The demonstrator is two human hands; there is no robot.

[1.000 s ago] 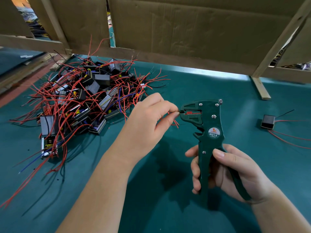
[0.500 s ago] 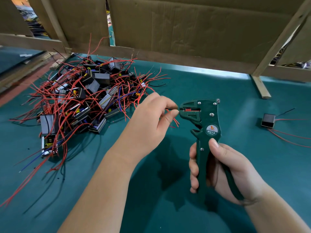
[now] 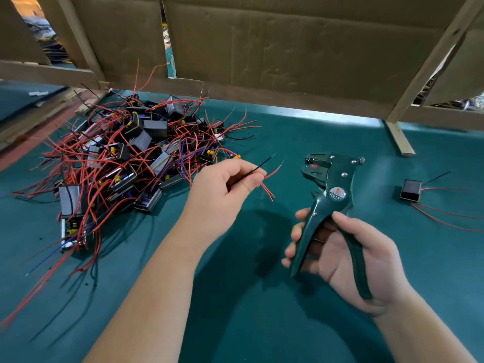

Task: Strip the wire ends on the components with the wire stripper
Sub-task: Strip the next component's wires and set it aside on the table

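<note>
Left hand: I see the left hand (image 3: 227,184) raised above the table, palm turned down and a little to the right, forearm coming from the lower left.
Left fingers: they pinch a black wire (image 3: 258,167) and some red wires (image 3: 269,180) between thumb and forefinger; I cannot see the part they belong to.
Wire ends: the black wire and 1 red wire point up and to the right, toward the tool head but apart from it; their tips look thin and pale, maybe bare, I cannot tell for sure.
Right hand: the right hand (image 3: 345,255) is lower right, palm toward me, fingers curled around both handles of the wire stripper (image 3: 327,189).
Wire stripper: dark green, held upright, head turned left, a round label with "W01A" under the head; handles spread apart.
Pile: many components (image 3: 125,158) with red, black and blue wires lie in a heap at the left on the green table (image 3: 262,323).
Single part: 1 black component (image 3: 411,190) lies alone at the right, well apart from the heap.
</note>
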